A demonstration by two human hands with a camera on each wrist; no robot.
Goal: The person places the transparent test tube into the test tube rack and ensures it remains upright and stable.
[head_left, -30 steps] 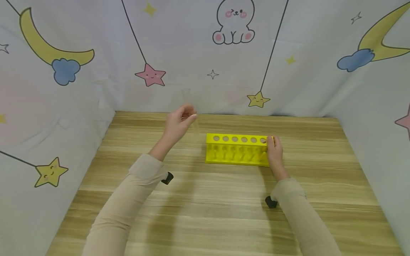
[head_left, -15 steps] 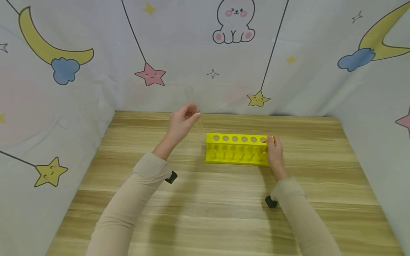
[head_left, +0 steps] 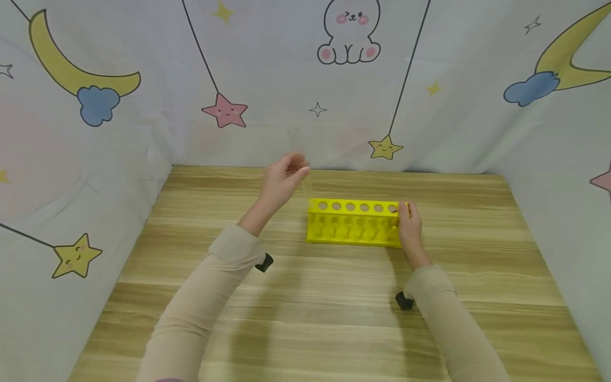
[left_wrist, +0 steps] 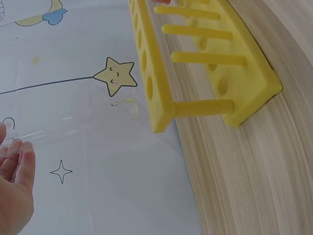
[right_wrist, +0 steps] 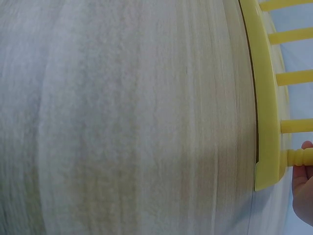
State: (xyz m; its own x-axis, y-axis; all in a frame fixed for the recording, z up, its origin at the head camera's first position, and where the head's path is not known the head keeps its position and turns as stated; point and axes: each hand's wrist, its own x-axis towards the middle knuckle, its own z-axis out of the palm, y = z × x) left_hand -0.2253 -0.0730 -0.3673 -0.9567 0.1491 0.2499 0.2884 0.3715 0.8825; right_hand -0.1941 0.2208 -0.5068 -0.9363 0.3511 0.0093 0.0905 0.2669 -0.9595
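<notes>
My left hand [head_left: 285,180] pinches a clear test tube [head_left: 295,139] between thumb and fingers, in the air just left of the rack. The tube tilts a little, its lower end close to the rack's left end in the head view. In the left wrist view the tube's rounded end [left_wrist: 131,108] points toward the rack. A yellow test tube rack [head_left: 353,239] stands on the table, with a row of several round holes on top and pegs below. My right hand [head_left: 411,231] grips the rack's right end, thumb on top. In the right wrist view that hand [right_wrist: 304,191] is at the end post.
The wood-grain table [head_left: 334,318] reaches back to a white cloth wall [head_left: 277,69] printed with stars, moons and a bear. More cloth closes the left and right sides. A small black device shows at each wrist.
My left hand has moved right with the test tube, bringing its lower end nearer the rack's left end. The right hand and the rack have stayed in place.
</notes>
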